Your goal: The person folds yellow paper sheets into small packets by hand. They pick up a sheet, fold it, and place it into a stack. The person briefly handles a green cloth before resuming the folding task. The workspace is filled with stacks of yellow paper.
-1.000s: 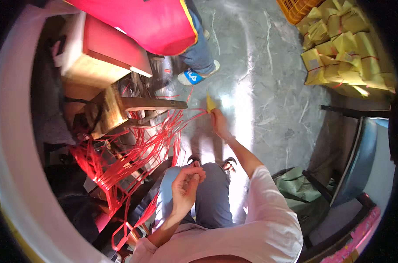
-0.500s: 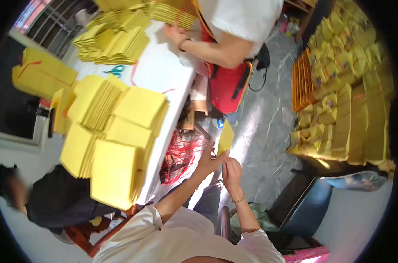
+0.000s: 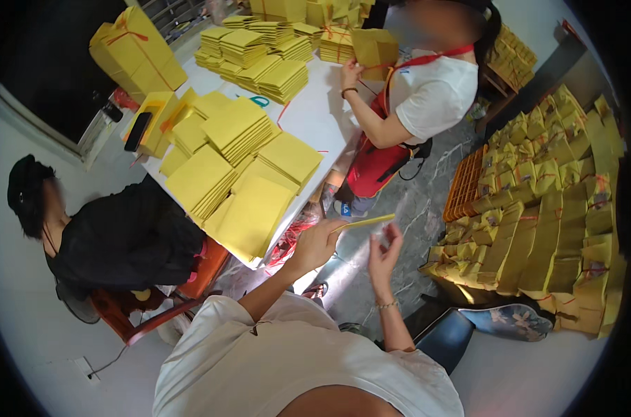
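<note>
My left hand (image 3: 319, 243) grips one end of a thin, flat stack of yellow paper (image 3: 364, 223), held level in front of me beside the table corner. My right hand (image 3: 385, 251), a bracelet on its wrist, is raised just under the free end of the stack, fingers apart; I cannot make out anything in it. Both hands hover over the grey marble floor (image 3: 413, 208), to the right of the white table (image 3: 315, 118).
Stacks of yellow paper (image 3: 242, 128) cover the table, with teal scissors (image 3: 260, 101) and a black phone (image 3: 136, 131). A person in a red apron (image 3: 374, 163) holds a bundle at the far end. A person in black (image 3: 120, 236) sits left. Tied yellow bundles (image 3: 552, 222) and an orange crate (image 3: 463, 184) stand right; red strings (image 3: 291, 243) hang under the table.
The view has swung up from the floor and the red strings to the table. My hands have come together higher up, with the yellow stack now level in the left hand.
</note>
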Motion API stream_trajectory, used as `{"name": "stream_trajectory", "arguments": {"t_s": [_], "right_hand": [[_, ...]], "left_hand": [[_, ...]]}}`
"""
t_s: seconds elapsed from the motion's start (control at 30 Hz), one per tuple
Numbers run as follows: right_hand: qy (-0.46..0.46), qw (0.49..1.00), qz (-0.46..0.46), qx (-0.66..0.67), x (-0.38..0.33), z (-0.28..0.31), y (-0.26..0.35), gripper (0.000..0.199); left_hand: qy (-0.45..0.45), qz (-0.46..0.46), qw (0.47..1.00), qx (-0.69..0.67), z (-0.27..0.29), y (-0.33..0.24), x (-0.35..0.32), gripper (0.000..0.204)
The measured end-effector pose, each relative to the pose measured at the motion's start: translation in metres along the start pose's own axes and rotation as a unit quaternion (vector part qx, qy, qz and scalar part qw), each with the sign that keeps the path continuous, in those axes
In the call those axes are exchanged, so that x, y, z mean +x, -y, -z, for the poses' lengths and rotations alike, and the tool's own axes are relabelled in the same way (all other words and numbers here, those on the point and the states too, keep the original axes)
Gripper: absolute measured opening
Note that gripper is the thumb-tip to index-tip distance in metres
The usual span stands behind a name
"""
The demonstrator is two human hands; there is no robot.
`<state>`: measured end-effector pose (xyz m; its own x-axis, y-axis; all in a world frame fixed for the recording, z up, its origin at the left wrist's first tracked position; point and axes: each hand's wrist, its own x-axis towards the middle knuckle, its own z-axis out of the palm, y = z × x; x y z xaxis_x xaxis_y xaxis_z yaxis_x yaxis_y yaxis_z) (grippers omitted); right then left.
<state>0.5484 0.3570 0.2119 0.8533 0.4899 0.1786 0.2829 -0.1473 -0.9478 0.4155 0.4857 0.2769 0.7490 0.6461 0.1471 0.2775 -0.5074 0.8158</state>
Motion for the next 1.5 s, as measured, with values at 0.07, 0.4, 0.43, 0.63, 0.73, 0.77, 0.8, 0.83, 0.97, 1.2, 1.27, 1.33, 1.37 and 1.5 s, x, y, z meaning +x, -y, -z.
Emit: {"name": "stream_trajectory", "arguments": {"t_s": [0.07, 0.4, 0.43, 0.63, 0.73, 0.77, 0.8, 0.83, 0.97, 1.2, 1.27, 1.33, 1.37, 1.5], "right_hand": [[0.052, 0.997, 0.012, 0.057, 0.027, 0.001, 0.009, 0.053], [0.296, 0.863, -0.218, 0.347, 0.067, -0.071, 0.08, 0.03], [0.294, 0.873, -0.218, 0.322, 0.068, -0.083, 0.086, 0.027], [0.299, 0.86, -0.238, 0.339, 0.07, -0.124, 0.08, 0.023], [0.314, 0.852, -0.26, 0.328, 0.07, -0.135, 0.078, 0.024], [0.316, 0.848, -0.263, 0.334, 0.069, -0.138, 0.079, 0.025], [0.313, 0.854, -0.255, 0.328, 0.07, -0.139, 0.076, 0.025], [0.309, 0.861, -0.247, 0.321, 0.073, -0.139, 0.071, 0.024], [0.279, 0.884, -0.232, 0.295, 0.092, -0.143, 0.062, 0.024], [0.272, 0.873, -0.243, 0.324, 0.111, -0.157, 0.066, 0.024], [0.285, 0.865, -0.247, 0.331, 0.1, -0.159, 0.069, 0.024], [0.311, 0.859, -0.243, 0.325, 0.087, -0.158, 0.062, 0.025], [0.326, 0.856, -0.24, 0.323, 0.079, -0.158, 0.062, 0.025], [0.333, 0.838, -0.28, 0.328, 0.055, -0.159, 0.067, 0.021]], "left_hand": [[0.044, 0.007, 0.999, 0.007, 0.02, -0.003, -0.001, 0.024], [0.035, 0.089, 0.993, -0.064, 0.108, -0.014, 0.011, 0.036], [-0.008, 0.069, 0.995, -0.074, 0.116, -0.01, 0.007, 0.036], [-0.206, 0.031, 0.974, 0.084, 0.163, 0.058, -0.025, 0.046], [-0.225, 0.044, 0.965, 0.129, 0.172, 0.078, -0.051, 0.055], [-0.212, 0.061, 0.968, 0.121, 0.172, 0.076, -0.059, 0.06], [-0.2, 0.078, 0.97, 0.113, 0.172, 0.074, -0.066, 0.065], [-0.174, 0.085, 0.976, 0.101, 0.173, 0.072, -0.071, 0.068], [-0.064, 0.115, 0.988, 0.078, 0.186, 0.071, -0.089, 0.082], [0.047, 0.088, 0.987, 0.129, 0.197, 0.08, -0.095, 0.083], [0.031, 0.081, 0.991, 0.097, 0.195, 0.082, -0.095, 0.083], [0.045, 0.074, 0.991, 0.103, 0.195, 0.084, -0.095, 0.082], [0.049, 0.069, 0.99, 0.109, 0.195, 0.087, -0.095, 0.081], [0.068, 0.056, 0.989, 0.119, 0.193, 0.099, -0.095, 0.077]]}}
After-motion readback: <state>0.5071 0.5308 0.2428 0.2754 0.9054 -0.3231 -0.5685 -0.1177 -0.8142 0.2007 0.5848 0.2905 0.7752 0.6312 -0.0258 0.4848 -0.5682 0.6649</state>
